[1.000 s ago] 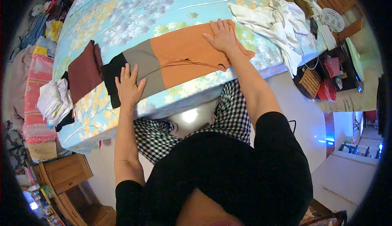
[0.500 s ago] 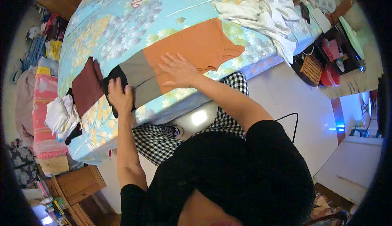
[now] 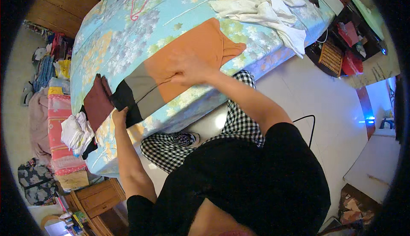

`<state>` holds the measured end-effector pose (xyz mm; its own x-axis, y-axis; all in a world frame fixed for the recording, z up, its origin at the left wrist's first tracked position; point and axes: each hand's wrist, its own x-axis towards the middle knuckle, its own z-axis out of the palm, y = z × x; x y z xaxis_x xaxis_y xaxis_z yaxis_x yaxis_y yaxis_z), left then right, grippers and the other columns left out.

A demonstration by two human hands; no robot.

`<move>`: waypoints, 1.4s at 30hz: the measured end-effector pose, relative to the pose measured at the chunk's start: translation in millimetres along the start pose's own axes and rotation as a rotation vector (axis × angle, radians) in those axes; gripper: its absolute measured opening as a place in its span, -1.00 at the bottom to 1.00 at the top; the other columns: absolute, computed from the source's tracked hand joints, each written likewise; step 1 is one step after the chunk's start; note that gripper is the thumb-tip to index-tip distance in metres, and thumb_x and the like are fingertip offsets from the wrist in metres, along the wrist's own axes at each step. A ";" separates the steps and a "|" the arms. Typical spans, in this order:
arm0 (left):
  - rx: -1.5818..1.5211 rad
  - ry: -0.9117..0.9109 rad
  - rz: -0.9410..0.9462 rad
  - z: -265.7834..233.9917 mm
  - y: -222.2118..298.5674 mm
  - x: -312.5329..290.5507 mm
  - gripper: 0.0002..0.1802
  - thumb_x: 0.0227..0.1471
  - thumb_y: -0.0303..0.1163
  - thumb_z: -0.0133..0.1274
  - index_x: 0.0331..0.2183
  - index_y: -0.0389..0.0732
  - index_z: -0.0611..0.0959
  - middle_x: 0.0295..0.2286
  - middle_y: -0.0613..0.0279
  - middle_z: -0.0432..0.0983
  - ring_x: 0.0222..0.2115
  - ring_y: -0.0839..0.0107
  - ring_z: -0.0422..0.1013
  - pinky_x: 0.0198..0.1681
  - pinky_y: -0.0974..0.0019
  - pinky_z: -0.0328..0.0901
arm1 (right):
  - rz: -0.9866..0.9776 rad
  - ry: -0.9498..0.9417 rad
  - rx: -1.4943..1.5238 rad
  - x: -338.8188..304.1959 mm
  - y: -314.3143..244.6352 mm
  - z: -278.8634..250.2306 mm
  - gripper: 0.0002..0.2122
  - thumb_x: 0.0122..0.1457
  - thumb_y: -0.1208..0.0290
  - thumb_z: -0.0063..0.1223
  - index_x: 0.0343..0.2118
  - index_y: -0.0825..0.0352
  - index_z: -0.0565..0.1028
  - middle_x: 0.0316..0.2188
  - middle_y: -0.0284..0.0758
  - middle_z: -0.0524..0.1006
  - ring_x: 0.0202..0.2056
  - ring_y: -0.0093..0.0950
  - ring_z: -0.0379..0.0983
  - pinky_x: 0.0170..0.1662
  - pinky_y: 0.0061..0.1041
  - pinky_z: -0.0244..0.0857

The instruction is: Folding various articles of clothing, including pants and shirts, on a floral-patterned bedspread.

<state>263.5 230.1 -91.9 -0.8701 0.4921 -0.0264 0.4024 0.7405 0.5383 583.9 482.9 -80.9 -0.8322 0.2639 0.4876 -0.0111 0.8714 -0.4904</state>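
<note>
A folded garment (image 3: 188, 44) in orange, grey and black bands lies lengthwise along the near side of the bed. At its black end, my left hand (image 3: 120, 116) holds the edge, thumb on top and the other fingers mostly hidden. My right hand (image 3: 190, 70) is on the orange part beside the grey band, smeared by motion; small creases show in the cloth by its fingers. Left of the black end lies a folded maroon garment (image 3: 97, 101). A pile of white clothes (image 3: 77, 133) sits next to it at the bed's left corner.
A crumpled white cloth (image 3: 265, 12) lies on the flowered bedsheet (image 3: 124, 50) at the far right. Near the far edge is a pink hanger (image 3: 139, 3). A dark stand with a beaded mat (image 3: 330, 58) stands right of the bed. Folded bedding (image 3: 62, 127) is on the left.
My left hand has shifted from the top of the black part to its near edge, and that part now lies flatter. My right hand has moved slightly nearer. The whole view has shifted a little.
</note>
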 end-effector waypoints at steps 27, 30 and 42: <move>-0.144 -0.488 0.763 134.3 380.4 -113.6 -0.16 -0.17 -0.27 0.12 0.11 -0.30 0.13 -0.22 -0.10 0.41 -0.32 0.19 0.41 -0.23 0.26 0.32 | 0.566 0.539 -0.539 -140.2 118.7 -117.7 -0.71 -0.08 0.35 0.07 -0.24 0.29 0.47 -0.15 -0.27 0.42 -0.07 -0.27 0.29 -0.01 -0.30 0.14; -0.131 -0.655 0.725 153.4 358.7 -135.1 -0.22 -0.16 -0.27 0.14 0.09 -0.26 0.21 -0.23 -0.07 0.40 -0.31 0.20 0.39 -0.23 0.27 0.31 | 0.564 0.544 -0.536 -143.9 121.2 -118.6 -0.70 -0.09 0.36 0.08 -0.23 0.29 0.46 -0.16 -0.27 0.41 -0.07 -0.28 0.29 -0.01 -0.29 0.13; -0.353 -0.168 0.102 102.8 217.2 -73.6 -0.49 -0.05 -0.33 0.06 -0.07 -0.36 0.36 -0.23 0.09 0.41 -0.23 0.25 0.38 -0.18 0.23 0.30 | 0.550 0.552 -0.537 -139.7 119.1 -117.6 -0.72 -0.11 0.35 0.07 -0.28 0.29 0.48 -0.18 -0.28 0.43 -0.10 -0.28 0.32 -0.04 -0.30 0.17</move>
<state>444.2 401.8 -59.6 -0.7603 0.6447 -0.0799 0.3365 0.4960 0.8005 764.1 598.4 -122.4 -0.2636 0.7332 0.6269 0.6760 0.6040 -0.4222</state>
